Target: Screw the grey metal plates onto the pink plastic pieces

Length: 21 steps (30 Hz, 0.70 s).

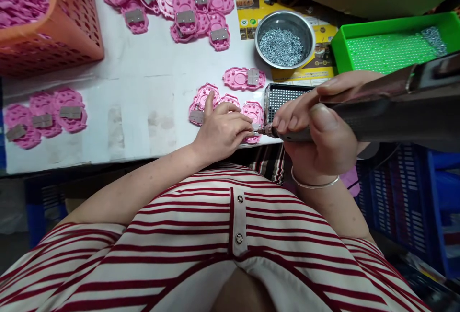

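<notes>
My right hand [316, 134] is wrapped round a dark, cylindrical power screwdriver [388, 115], held nearly level with its bit pointing left. The bit's tip meets the fingertips of my left hand [223, 130], over a pink plastic casing [252, 109] with a metal plate at its near end. My left thumb and index finger are pinched together there; what they hold is too small to make out. Under and beside that hand lie two more pink casings, one with a grey metal plate [196, 117]. Another plated casing [239, 78] lies just beyond.
A steel bowl of small screws [285, 63] stands behind a black perforated tray [287, 92]. At right is a green tray [391, 29] with some screws. Pink casings are piled [185, 17] at the back; several lie at left [45, 120]. An orange basket [79, 19] stands back left.
</notes>
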### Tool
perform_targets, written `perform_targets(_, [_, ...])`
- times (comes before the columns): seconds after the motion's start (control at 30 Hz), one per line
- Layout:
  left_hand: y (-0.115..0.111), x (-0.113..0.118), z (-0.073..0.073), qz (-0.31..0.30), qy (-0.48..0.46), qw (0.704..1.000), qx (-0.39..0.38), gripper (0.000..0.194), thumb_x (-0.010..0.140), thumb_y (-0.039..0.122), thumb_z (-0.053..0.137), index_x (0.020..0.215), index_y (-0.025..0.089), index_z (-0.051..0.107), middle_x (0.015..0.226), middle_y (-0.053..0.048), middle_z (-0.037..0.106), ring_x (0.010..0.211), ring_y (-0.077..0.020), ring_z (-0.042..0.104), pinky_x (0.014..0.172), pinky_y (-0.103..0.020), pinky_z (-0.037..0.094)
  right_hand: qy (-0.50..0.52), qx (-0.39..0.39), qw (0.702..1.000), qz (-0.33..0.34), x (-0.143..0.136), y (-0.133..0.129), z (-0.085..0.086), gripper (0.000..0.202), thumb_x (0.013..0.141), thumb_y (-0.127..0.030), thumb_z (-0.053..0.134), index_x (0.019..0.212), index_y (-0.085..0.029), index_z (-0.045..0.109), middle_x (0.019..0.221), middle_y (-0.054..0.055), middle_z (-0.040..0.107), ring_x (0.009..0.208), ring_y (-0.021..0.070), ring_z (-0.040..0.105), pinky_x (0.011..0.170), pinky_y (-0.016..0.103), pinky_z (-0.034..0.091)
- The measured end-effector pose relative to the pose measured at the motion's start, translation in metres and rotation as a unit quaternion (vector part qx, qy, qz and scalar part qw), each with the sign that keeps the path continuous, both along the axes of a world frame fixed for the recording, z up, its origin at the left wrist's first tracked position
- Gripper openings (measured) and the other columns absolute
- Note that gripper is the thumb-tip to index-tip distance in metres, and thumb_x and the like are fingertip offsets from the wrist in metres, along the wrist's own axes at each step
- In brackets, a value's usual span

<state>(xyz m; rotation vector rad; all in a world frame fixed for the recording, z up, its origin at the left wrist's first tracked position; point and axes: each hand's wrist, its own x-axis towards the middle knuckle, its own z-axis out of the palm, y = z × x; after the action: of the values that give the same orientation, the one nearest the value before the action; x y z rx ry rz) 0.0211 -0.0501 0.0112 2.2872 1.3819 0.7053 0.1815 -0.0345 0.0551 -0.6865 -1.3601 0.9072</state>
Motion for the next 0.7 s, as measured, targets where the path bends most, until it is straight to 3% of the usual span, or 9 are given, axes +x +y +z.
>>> perform_targets(0.1, [-0.001,-0.001,0.001,-0.005,-0.003,1.0,0.009,0.017,0.092,0.033,0.062,0.084,0.029,0.076,0.102,0.002,0.077,0.108,-0.0266,0.06,0.119,-0.067,0.009,0.001,0.04,0.999,-0.03,-0.003,-0.002,0.005,0.016,0.087,-0.045,0.061,0.091,-0.032,0.051,0.058,-0.006,0.039,0.047,0.0107,0.047,0.046,0.027,0.045])
perform_targets(0.17, [-0.001,-0.001,0.002,-0.005,-0.006,1.0,0.011,0.017,0.092,0.033,0.061,0.084,0.029,0.076,0.103,0.002,0.077,0.108,-0.0263,0.061,0.119,-0.067,0.008,-0.019,0.027,0.999,-0.041,-0.005,-0.004,0.009,0.014,0.088,-0.044,0.057,0.088,-0.031,0.051,0.056,-0.006,0.036,0.045,0.0111,0.045,0.046,0.028,0.046])
perform_targets(0.27, [-0.002,-0.001,0.003,-0.006,-0.006,1.0,0.016,0.02,0.094,0.033,0.058,0.086,0.03,0.076,0.104,0.002,0.077,0.108,-0.0259,0.061,0.12,-0.066,0.006,-0.049,0.018,0.996,-0.069,-0.006,-0.006,0.013,0.023,0.089,-0.051,0.052,0.081,-0.029,0.05,0.056,-0.004,0.032,0.045,0.0119,0.043,0.047,0.03,0.044])
perform_targets(0.4, [-0.003,-0.003,0.004,0.005,-0.01,1.0,0.018,0.021,0.095,0.031,0.056,0.088,0.029,0.076,0.104,0.001,0.077,0.11,-0.0271,0.061,0.119,-0.069,0.006,-0.07,0.009,0.996,-0.053,-0.005,-0.005,0.017,0.041,0.09,-0.055,0.048,0.062,-0.025,0.043,0.056,-0.002,0.028,0.045,0.0112,0.039,0.047,0.03,0.041])
perform_targets(0.53, [-0.003,-0.004,0.003,0.008,-0.003,0.999,0.032,0.025,0.094,0.035,0.056,0.079,0.027,0.074,0.103,0.001,0.077,0.112,-0.0273,0.061,0.119,-0.07,0.005,-0.092,0.025,0.995,-0.037,-0.003,-0.004,0.021,0.044,0.091,-0.059,0.042,0.063,-0.025,0.041,0.055,-0.003,0.022,0.043,0.0104,0.036,0.044,0.028,0.042])
perform_targets(0.7, [-0.003,-0.007,0.001,-0.007,0.032,0.998,0.057,0.02,0.093,0.036,0.058,0.085,0.032,0.075,0.108,0.004,0.075,0.115,-0.0253,0.059,0.121,-0.069,0.001,-0.04,0.074,0.996,-0.013,-0.003,-0.004,0.024,0.027,0.093,-0.039,0.051,0.069,-0.026,0.05,0.055,-0.004,0.033,0.042,0.0085,0.041,0.043,0.025,0.046])
